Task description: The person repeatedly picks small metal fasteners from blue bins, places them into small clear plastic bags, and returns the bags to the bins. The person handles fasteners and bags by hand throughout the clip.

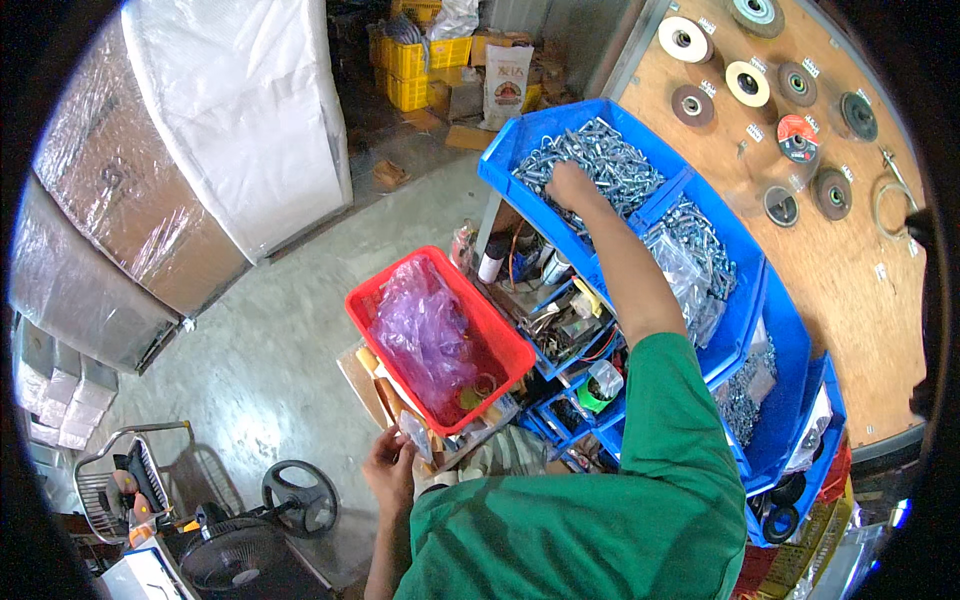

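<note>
My right hand (570, 184) reaches into the far blue bin (500, 150), down among a heap of silvery metal bolts (612, 155). Its fingers look curled inward, and their tips and anything between them are hidden. Low in the view, my left hand (390, 468) pinches a small clear plastic bag (414, 436) between thumb and fingers. That bag is beside the near left corner of a red plastic tray (512, 362). Crumpled purple-tinted plastic bags (425, 325) lie inside the tray.
More blue bins (790, 345) with metal fasteners curve down the right side. Grinding discs hang on a wooden board (740, 130). Small blue trays of tools (570, 325) sit beneath the bins. Wrapped boxes (190, 190) stand at left, a black fan (235, 555) at lower left.
</note>
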A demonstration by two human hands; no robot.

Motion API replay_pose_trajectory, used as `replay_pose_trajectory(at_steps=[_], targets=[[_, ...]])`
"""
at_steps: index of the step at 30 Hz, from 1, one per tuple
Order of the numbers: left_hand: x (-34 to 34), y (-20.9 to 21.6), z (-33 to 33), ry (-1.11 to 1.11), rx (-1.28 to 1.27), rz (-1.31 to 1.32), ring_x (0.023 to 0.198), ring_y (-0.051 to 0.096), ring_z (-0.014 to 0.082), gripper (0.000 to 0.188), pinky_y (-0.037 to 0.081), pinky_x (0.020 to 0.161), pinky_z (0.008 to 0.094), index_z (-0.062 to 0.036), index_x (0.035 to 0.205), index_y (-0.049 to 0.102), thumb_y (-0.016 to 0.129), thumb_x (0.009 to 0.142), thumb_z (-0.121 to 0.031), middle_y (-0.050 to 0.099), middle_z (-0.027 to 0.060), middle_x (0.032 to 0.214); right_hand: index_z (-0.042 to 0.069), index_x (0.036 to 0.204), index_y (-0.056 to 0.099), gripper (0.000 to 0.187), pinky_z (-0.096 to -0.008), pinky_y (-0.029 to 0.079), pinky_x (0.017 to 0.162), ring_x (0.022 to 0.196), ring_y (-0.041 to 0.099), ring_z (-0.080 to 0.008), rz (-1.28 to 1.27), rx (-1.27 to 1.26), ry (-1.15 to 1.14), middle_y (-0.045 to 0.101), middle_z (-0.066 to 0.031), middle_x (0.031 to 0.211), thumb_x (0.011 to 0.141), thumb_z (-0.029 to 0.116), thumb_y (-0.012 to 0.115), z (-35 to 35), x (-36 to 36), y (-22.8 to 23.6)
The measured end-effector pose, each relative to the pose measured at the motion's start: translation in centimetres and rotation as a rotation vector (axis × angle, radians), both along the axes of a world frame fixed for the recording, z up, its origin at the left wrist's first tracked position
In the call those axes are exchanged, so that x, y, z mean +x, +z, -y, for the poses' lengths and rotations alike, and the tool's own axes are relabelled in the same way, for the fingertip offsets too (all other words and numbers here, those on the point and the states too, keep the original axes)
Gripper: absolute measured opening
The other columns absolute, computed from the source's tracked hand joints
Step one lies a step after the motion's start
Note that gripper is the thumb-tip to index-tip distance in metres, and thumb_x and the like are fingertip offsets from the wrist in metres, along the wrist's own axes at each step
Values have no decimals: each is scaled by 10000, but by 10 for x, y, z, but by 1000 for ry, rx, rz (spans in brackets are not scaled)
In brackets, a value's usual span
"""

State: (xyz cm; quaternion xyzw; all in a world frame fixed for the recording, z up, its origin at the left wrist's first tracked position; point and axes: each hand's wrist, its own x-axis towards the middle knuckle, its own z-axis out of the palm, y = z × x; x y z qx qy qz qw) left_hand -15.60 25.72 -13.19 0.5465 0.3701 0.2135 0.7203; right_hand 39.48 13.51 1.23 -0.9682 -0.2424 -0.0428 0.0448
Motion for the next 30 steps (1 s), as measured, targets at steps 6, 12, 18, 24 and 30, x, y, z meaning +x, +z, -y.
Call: replay_pose_trajectory(at_steps=[6, 12, 18, 24, 30], targets=[[4, -15, -5, -62, 11, 30, 892, 671, 166, 357, 560, 838, 315, 79, 1229, 614, 677, 885, 7, 698, 106, 993, -88, 979, 679, 328, -509, 517, 913, 1038, 646, -458, -8, 244, -117, 664, -323, 1045, 866, 220, 671, 37, 18, 13], [16, -1, -8, -103, 31, 33, 862, 667, 154, 348, 555, 816, 301, 77, 1221, 620, 676, 885, 3, 698, 96, 983, 7, 929, 704, 235, -451, 491, 733, 814, 642, -335, 26, 596, -66, 672, -208, 895, 893, 240, 693, 55, 5, 40], [26, -3, 1, -192, -2, 98, 877, 667, 170, 356, 554, 819, 312, 80, 1232, 607, 666, 887, 13, 686, 91, 975, 18, 812, 708, 198, -328, 411, 447, 461, 526, -124, -112, 668, -105, 657, -40, 657, 885, 201, 721, 71, 11, 46], [24, -8, 9, -247, -5, 106, 889, 666, 179, 363, 559, 834, 327, 79, 1248, 599, 644, 891, 33, 674, 82, 968, 42, 853, 747, 185, -292, 406, 463, 480, 523, -106, -43, 628, -118, 710, -15, 740, 889, 220, 715, 90, 9, 58], [19, 5, 11, -163, 17, 85, 862, 652, 138, 333, 543, 794, 288, 65, 1211, 631, 690, 899, -32, 672, 57, 960, 33, 948, 710, 209, -231, 363, 478, 527, 483, -55, -360, 1185, 17, 714, -14, 825, 947, 240, 689, 57, -83, 87]])
